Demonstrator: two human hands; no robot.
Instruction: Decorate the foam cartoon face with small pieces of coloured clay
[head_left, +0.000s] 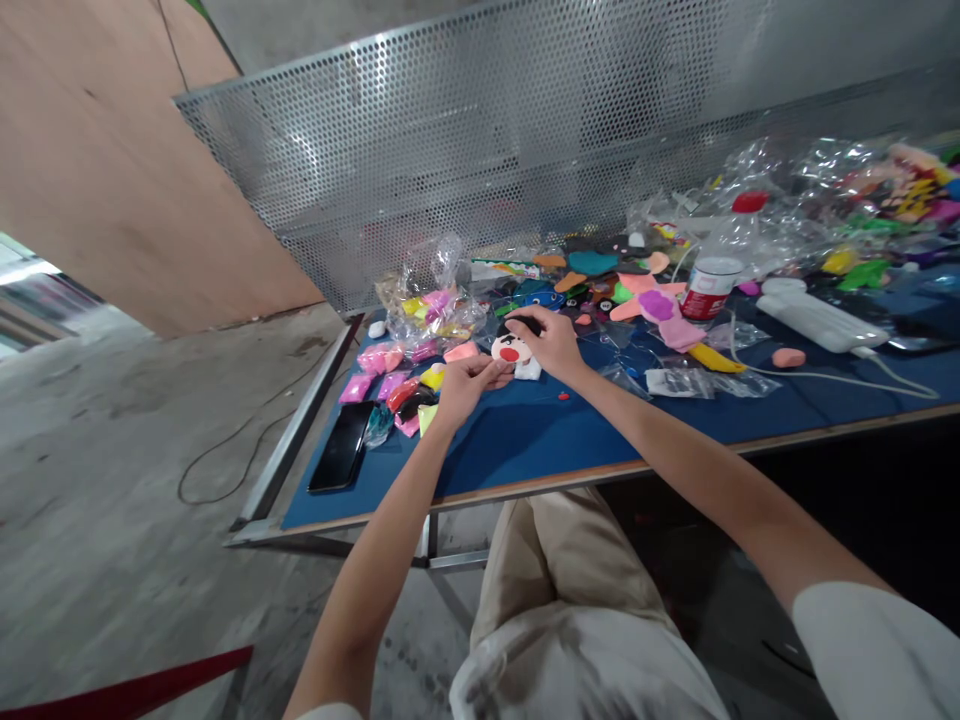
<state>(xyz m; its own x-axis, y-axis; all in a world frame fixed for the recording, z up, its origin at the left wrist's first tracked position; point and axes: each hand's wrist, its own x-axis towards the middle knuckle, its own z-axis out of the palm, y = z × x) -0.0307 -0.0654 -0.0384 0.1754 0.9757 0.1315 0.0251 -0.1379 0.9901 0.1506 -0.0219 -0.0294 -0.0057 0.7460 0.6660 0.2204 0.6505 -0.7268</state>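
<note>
A small clay figure (pixel 513 350) with a white face, a red mouth and a black top is being worked on the blue bench (pixel 525 430), near its far left part. It is being steadied from the near side by the left hand (pixel 463 385), whose fingertips are being pressed together against the figure's lower edge. The right hand (pixel 551 340) is being curled over the figure from above, its fingers being closed on the black top (whether that piece is being pinched or only pressed cannot be told). Small packets of coloured clay (pixel 397 385) are being kept just left of the left hand, and a black phone (pixel 341 447) is being left flat near the bench's left edge. Beyond the right hand, foam shapes (pixel 660 305), a red-labelled jar (pixel 709 288) and crumpled clear bags (pixel 795 215) are being stored before a perforated metal screen (pixel 525 140).
</note>
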